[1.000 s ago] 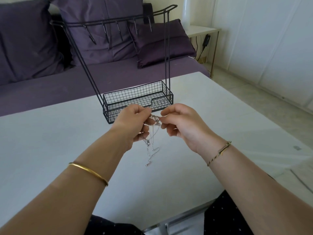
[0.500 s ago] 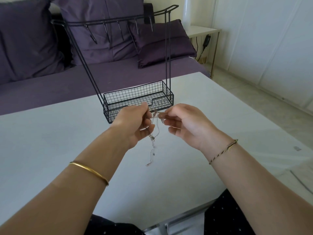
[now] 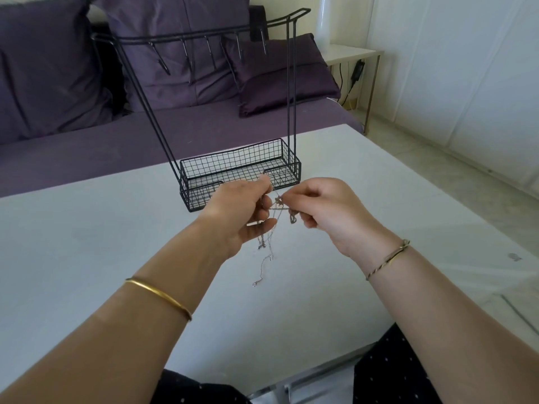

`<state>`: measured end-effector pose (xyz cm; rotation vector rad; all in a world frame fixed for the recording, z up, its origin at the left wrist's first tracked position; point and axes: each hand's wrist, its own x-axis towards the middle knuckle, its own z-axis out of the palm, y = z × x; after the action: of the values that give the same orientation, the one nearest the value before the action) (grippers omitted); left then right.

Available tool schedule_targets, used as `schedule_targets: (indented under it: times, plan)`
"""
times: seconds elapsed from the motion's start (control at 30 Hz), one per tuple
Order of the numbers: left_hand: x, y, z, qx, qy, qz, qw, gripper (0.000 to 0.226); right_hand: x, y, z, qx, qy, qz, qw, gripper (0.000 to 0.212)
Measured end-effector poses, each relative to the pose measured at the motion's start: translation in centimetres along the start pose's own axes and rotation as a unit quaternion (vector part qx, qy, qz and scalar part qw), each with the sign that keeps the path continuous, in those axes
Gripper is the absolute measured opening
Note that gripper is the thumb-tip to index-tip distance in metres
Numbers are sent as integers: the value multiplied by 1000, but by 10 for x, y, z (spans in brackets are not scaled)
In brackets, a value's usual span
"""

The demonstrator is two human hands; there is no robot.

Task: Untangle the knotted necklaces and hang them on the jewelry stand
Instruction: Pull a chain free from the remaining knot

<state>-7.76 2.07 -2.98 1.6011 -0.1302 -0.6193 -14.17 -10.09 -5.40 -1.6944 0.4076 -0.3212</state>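
Pinching the knotted necklaces point(image 3: 279, 203) between them, the left hand point(image 3: 239, 212) and right hand point(image 3: 329, 208) held the tangle above the table point(image 3: 87, 243), before the jewelry stand point(image 3: 239, 167). I judged the chains light, limp, snag-prone; grip beside the knot.

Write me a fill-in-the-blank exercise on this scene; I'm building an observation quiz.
The left hand and right hand pinch the tangled necklaces in front of the ____ jewelry stand.
Its hooks carry ____ necklaces.
The plain gold bangle circles the ____ wrist.
Missing: black; no; left.
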Motion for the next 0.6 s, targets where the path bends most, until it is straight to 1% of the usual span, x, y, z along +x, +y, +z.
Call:
schedule_targets:
  times: [0.1,0.17,0.27,0.37,0.43,0.53,0.6]
  plan:
    - [0,-2,2,10,-6,-25,1000,25,0,1,0,-37,52,-70,996,15]
    - [0,-3,3,9,-22,-47,999,26,0,0,0,-34,68,-91,993,14]
    - [0,-4,2,4,-57,-66,996,25,1,-1,-3,-9,79,-77,994,13]
    - [0,-6,2,29,-74,-60,995,14,2,-3,-6,43,69,-49,996,10]
    - [-1,-5,2,39,-65,-46,996,6,2,-3,-6,45,63,-51,996,10]
    - [-2,-4,4,34,-36,-21,999,12,1,-4,-5,49,55,-51,996,10]
    - [-2,-3,6,37,-23,-5,999,14,1,-5,-4,72,42,-32,996,12]
